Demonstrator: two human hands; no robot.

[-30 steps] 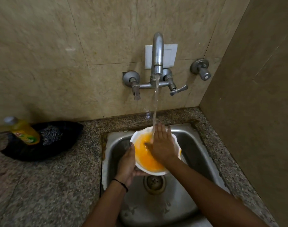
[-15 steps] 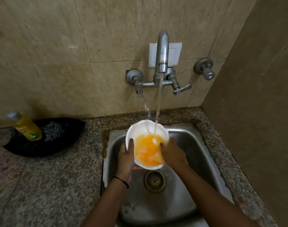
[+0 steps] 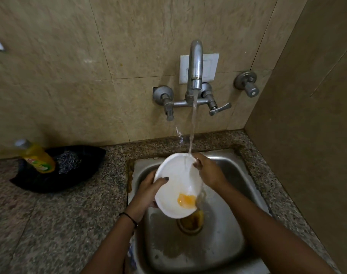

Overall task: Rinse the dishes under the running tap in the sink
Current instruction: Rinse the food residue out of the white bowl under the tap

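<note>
A white bowl point(image 3: 174, 184) is held tilted over the steel sink point(image 3: 224, 252), with a small pool of orange liquid left at its lower rim. My left hand point(image 3: 149, 191) grips its left edge, thumb inside the rim. My right hand point(image 3: 208, 170) holds the far right edge, right where the stream lands. Water runs from the wall tap point(image 3: 195, 68) onto the bowl's upper rim. Orange liquid spills over the lower edge onto the drain point(image 3: 190, 223).
A yellow dish-soap bottle point(image 3: 37, 157) and a steel scrubber point(image 3: 68, 162) sit on a black tray point(image 3: 40, 182) on the granite counter point(image 3: 60, 224) to the left. Tiled walls close in behind and on the right, where a second valve point(image 3: 247, 85) sticks out.
The bowl, earlier nearly full of orange water, has been tipped toward me and has mostly emptied into the drain. My right hand moved from the near rim to the far rim.
</note>
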